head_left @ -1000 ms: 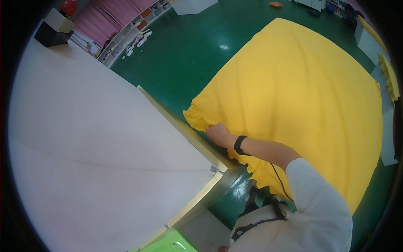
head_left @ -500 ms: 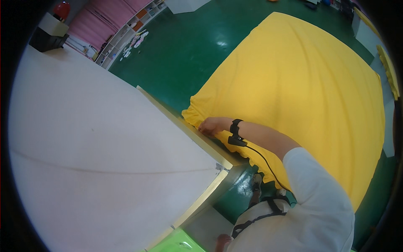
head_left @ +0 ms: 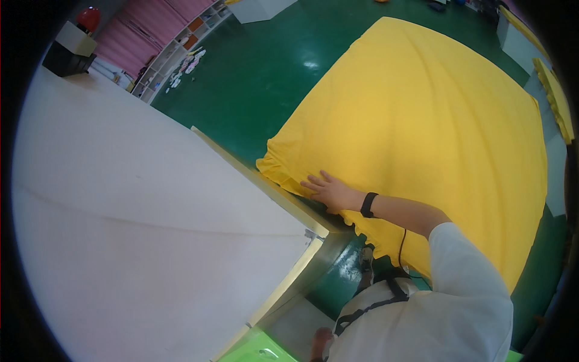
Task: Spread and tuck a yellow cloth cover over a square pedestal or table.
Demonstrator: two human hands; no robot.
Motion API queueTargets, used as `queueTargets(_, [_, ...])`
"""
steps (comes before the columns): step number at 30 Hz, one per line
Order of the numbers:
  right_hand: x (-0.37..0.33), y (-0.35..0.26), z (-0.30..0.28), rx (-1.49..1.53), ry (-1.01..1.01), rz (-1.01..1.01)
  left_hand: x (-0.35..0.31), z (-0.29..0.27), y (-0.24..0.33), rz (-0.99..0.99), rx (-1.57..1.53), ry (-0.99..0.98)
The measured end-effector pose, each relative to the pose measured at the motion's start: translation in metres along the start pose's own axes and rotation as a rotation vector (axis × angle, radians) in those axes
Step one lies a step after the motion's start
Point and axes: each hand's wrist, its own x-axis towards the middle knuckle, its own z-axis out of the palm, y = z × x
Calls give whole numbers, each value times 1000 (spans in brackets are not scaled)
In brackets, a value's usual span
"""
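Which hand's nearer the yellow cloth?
Right. The right hand is spread on the yellow cloth, near its ruffled left edge. The left hand, only partly visible, is low by the white shirt, apart from the cloth.

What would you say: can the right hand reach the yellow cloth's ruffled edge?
Probably yes: the right hand is spread over the yellow cloth, close to its ruffled edge, and nothing visible stands between them.

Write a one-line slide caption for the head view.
Right hand spread open over a broad yellow cloth, near its ruffled edge, beside a yellow-edged white surface.
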Motion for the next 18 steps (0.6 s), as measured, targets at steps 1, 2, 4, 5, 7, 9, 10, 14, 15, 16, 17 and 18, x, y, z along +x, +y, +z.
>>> queueTargets(1, [-13, 7, 3, -12, -14, 30, 15, -4, 2, -125, -15, -123])
queueTargets(2, [0, -4, 12, -18, -10, -12, 11, -11, 4, -295, -22, -193])
queueTargets(4, [-13, -2, 22, -38, -34, -4, 33, -21, 7, -195, 79, -251])
queueTargets(5, [-21, -5, 27, -16, -3, 84, 37, -21, 11, -103, 175, -297])
queueTargets(7, [-25, -20, 22, 15, 35, 155, 39, -20, 11, -359, -374, -185])
queueTargets(9, [-45, -31, 15, 136, 25, 309, 41, -18, 17, -594, -930, -57])
queueTargets(10, [-57, -27, 15, 130, 18, 311, 50, -21, 25, -568, -1013, 31])
queueTargets(14, [-86, -15, 25, 265, 169, 267, 108, -51, 66, -382, -906, 78])
queueTargets(15, [-86, -16, 26, 274, 175, 265, 126, -61, 78, -326, -594, 63])
queueTargets(16, [-91, -14, 25, 270, 168, 257, 150, -72, 101, -240, -532, 58])
queueTargets(17, [-100, -10, 22, 322, 141, 253, 175, -88, 132, -151, -470, 48])
queueTargets(18, [-115, -2, 20, 369, 113, 266, 202, -108, 182, -84, -451, -12])
